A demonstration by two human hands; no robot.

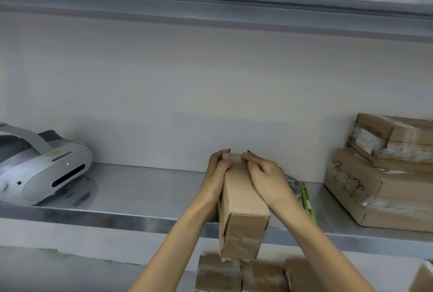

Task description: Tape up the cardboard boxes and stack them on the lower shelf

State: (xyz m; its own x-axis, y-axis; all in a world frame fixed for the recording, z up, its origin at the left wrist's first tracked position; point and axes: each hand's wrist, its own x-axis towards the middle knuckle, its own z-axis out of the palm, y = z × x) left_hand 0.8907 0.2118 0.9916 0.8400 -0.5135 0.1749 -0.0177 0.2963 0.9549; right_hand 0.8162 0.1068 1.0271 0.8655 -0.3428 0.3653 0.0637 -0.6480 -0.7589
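1. Far left of the box, a white headset (44,170) sits on the metal shelf (145,188).
2. My left hand (216,172) wraps the box's far left corner. The fingers are curled over the end and the thumb lies on top, so it has a firm hold.
3. The box (243,209) is long, narrow and plain brown. Its far end is over the shelf and its near end hangs out past the shelf edge. I cannot tell whether it rests on the metal. Glossy tape shows on the near face.
4. My right hand (264,174) has its fingers bent and grips the far right corner, pressing down on the top.
5. I judge the box light and fairly stiff, but the walls could dent under a squeeze and taped patches may be slick. I would hold it by the long side edges, near the middle, not by one end.
6. Just right of the box, partly hidden by my right hand, lie a roll of tape (294,185) and a green cutter (307,200).
7. Well right of the box is a stack (386,174) of larger wrapped cartons.
8. Below the box, a row of lower boxes (241,275) is blurred.
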